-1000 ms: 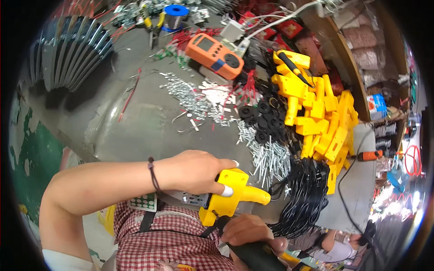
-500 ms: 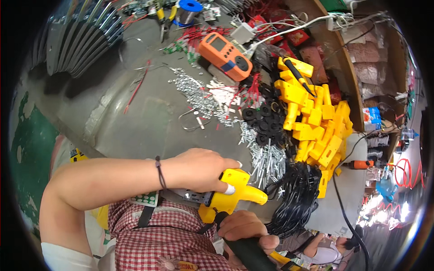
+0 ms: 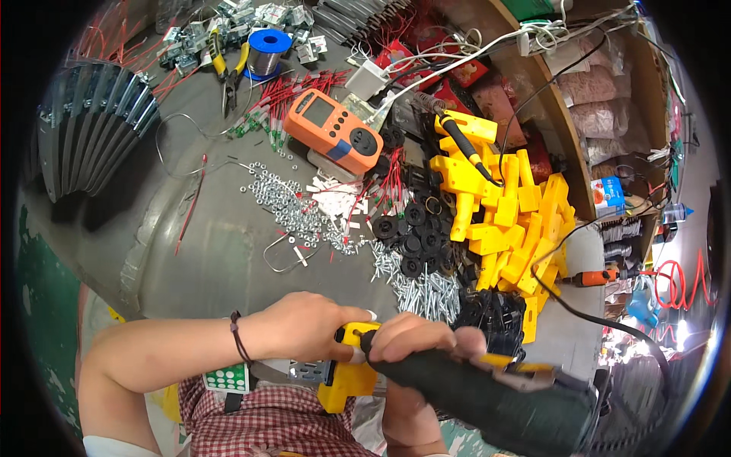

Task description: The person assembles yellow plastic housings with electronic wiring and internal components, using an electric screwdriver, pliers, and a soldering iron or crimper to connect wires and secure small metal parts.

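My left hand (image 3: 304,327) grips a yellow plastic gun-shaped housing (image 3: 344,373) at the near edge of the grey worktable (image 3: 205,259). My right hand (image 3: 419,339) is wrapped around a dark green electric screwdriver (image 3: 487,396), whose front end lies against the top of the yellow housing. The tip of the tool is hidden by my fingers. A black cord runs from the tool's rear toward the right.
A heap of yellow housings (image 3: 510,221) lies to the right, with black round parts (image 3: 415,228), a pile of silver screws (image 3: 422,289) and nuts (image 3: 285,202) nearby. An orange meter (image 3: 335,129), a soldering iron (image 3: 457,141), pliers (image 3: 228,68) and a blue solder spool (image 3: 268,46) sit farther back.
My right hand has risen with the screwdriver from below the housing up to its top. The left hand keeps hold of the housing, which has tilted.
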Demonstrator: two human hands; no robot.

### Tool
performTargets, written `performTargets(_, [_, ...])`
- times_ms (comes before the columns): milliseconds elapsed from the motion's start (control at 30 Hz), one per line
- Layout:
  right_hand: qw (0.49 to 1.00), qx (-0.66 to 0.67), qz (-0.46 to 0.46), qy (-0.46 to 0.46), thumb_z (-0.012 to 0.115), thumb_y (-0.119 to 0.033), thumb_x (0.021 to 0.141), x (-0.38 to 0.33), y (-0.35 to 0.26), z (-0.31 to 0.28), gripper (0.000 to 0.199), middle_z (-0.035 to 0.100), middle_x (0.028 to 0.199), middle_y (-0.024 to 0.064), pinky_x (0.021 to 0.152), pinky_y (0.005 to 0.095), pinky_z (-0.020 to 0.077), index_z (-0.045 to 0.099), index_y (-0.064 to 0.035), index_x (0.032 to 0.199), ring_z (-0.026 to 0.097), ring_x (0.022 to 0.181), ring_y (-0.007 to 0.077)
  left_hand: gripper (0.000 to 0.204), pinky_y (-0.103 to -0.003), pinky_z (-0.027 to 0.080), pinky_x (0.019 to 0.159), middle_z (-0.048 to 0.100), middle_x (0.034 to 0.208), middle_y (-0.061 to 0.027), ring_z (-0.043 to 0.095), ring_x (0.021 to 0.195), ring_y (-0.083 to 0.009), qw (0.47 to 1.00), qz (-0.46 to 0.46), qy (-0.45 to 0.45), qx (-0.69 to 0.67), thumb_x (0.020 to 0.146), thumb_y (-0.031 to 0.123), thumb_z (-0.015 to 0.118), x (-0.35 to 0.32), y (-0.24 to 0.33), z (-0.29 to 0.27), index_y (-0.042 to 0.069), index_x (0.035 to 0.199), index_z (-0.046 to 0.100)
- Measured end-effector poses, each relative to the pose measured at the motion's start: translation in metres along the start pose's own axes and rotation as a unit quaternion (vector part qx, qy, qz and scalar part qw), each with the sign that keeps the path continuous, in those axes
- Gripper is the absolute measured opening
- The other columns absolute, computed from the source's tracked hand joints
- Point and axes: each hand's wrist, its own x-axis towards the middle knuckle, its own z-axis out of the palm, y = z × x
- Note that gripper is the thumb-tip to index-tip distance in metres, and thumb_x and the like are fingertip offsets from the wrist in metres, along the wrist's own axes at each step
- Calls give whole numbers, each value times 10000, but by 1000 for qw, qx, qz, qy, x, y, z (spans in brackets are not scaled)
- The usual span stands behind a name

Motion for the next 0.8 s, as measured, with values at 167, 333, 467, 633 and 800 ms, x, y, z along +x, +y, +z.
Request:
performTargets(167, [993,43,32,-107,767,-119,711,5,7,-14,727,614,857,132,722,446,474,337,-124,1297,600,731,285,570,-431,499,741,668,867,-169,642,848,-344,999,5,2,36,763,391,688,2,1,-6,181,1272,541])
performTargets(333, [997,6,75,-30,727,-119,743,1,-7,5,664,609,817,148,728,445,467,375,-94,1305,590,760,277,556,-439,501,743,665,848,-183,642,835,-356,1000,-17,15,2,743,410,695,1,5,-6,172,1232,581])
performTargets(467, [998,-38,1,52,665,-244,823,8,-18,-3,681,585,768,149,630,386,488,290,-51,1359,581,680,257,550,-439,502,750,665,839,-186,643,819,-366,999,6,40,3,758,445,680,6,3,1,170,1226,590])
performTargets(633, [987,-152,7,46,631,-355,881,3,-17,-36,805,561,752,158,563,365,522,146,-37,1439,583,608,257,581,-421,509,735,667,863,-184,649,808,-360,999,11,44,2,778,519,658,6,0,2,178,1242,583])
performTargets(800, [996,41,3,-74,729,-45,734,1,2,-56,746,622,834,147,681,356,481,343,-93,1371,583,767,252,596,-431,501,737,656,816,-203,646,807,-366,999,11,35,11,782,521,647,8,2,1,151,1245,576])
